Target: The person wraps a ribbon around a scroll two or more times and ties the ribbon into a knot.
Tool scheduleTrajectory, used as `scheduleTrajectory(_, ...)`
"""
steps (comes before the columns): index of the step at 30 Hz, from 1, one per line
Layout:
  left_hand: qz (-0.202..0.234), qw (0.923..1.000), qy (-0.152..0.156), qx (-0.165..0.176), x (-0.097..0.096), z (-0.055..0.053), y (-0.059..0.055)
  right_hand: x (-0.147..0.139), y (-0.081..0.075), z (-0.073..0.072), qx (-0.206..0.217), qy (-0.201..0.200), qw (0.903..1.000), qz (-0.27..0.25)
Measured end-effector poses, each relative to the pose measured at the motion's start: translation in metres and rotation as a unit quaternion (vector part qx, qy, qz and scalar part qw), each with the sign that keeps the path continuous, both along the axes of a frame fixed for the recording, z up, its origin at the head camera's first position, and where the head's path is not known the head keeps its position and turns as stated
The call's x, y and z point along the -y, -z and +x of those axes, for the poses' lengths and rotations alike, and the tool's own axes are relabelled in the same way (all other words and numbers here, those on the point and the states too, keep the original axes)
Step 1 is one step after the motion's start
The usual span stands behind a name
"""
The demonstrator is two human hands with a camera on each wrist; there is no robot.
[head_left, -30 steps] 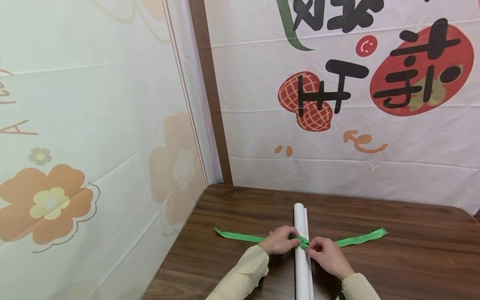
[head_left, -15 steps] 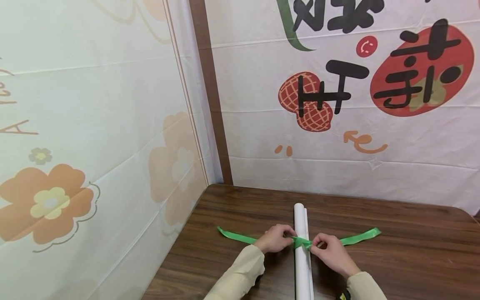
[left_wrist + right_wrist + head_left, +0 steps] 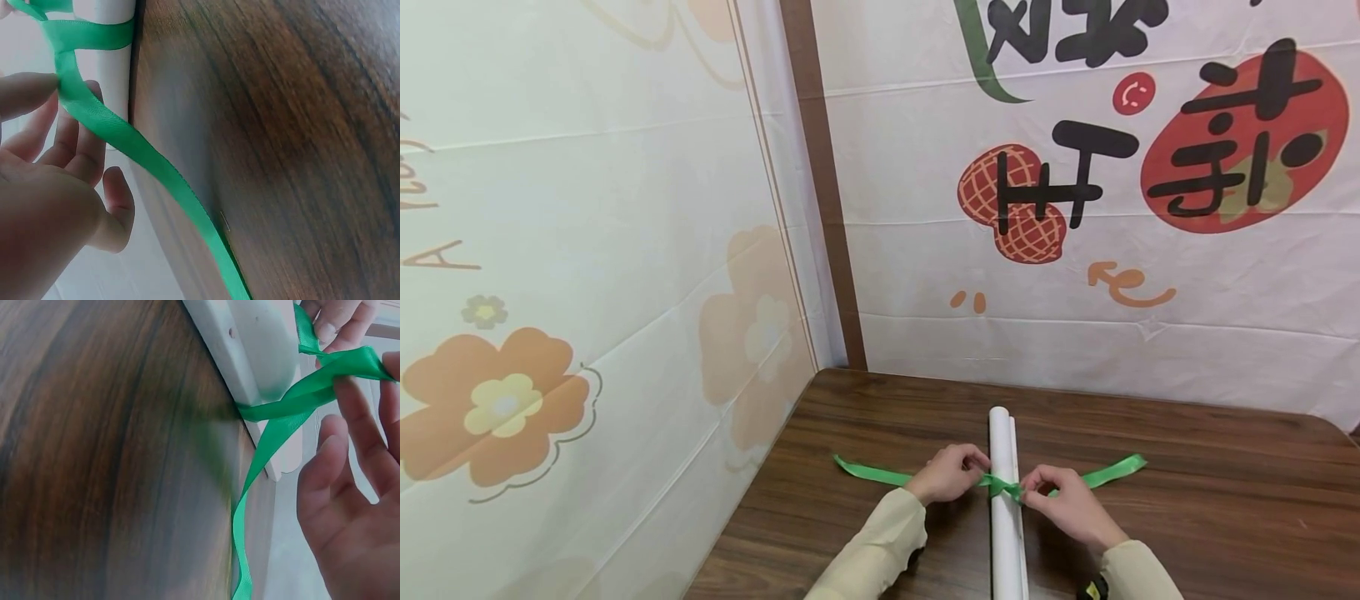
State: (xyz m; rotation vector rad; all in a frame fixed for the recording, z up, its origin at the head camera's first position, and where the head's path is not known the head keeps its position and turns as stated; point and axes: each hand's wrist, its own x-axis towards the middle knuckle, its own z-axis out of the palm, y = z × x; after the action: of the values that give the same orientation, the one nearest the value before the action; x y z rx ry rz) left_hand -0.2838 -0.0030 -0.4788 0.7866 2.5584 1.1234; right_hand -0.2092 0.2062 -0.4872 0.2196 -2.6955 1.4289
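A long white roll [image 3: 1002, 533], with a narrower white edge along its right side, lies lengthwise on the table. A green ribbon [image 3: 100, 119] goes round it and crosses in a twisted knot [image 3: 1002, 488] on top. To the left of the roll, my left hand [image 3: 951, 473] pinches the ribbon near the crossing with thumb and fingers. My right hand [image 3: 1070, 504] pinches it on the other side, where the strip folds by the fingertips [image 3: 347, 384]. One loose tail reaches out on each side of the roll. The roll's near end is cut off by the frame.
The dark wood-grain table [image 3: 1240, 500] runs back to a printed white cloth [image 3: 917, 342] behind it. Another printed cloth [image 3: 625, 250] hangs along the left side.
Both hands have moved slightly apart, and the ribbon's crossing has flattened against the roll. The right tail's end has slid inward, towards the roll.
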Motion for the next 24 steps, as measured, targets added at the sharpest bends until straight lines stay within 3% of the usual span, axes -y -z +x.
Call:
scheduleTrajectory(9,0.008,1.0,0.005,-0.001,0.002,-0.001,0.001,-0.003,0.001,-0.002,0.013,-0.017,0.9997,-0.01)
scheduleTrajectory(16,0.013,0.9999,0.004,-0.006,0.003,-0.003,0.003,-0.008,0.002,-0.002,0.037,-0.079,0.996,-0.022)
scheduleTrajectory(24,0.027,0.9996,0.003,0.007,0.007,-0.002,0.003,-0.014,0.004,-0.001,0.057,-0.112,0.9914,-0.036)
